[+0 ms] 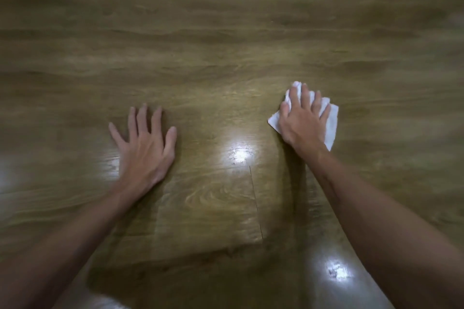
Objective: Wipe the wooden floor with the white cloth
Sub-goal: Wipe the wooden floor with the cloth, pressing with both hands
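Flat under the right hand's fingers (297, 98) lies the white cloth (331, 128).

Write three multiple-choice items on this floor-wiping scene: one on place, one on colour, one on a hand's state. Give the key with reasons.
1. Where does the cloth lie?
A. under the right hand
B. under the left hand
C. between the hands

2. What colour is the cloth?
A. blue
B. white
C. yellow

3. How is the left hand?
A. clenched in a fist
B. lifted, holding a bottle
C. flat, fingers spread on the wooden floor

Key: 1 A, the right hand's straight fingers press it down; 2 B, it shows white against brown boards; 3 C, its palm rests on the floor, holding nothing.
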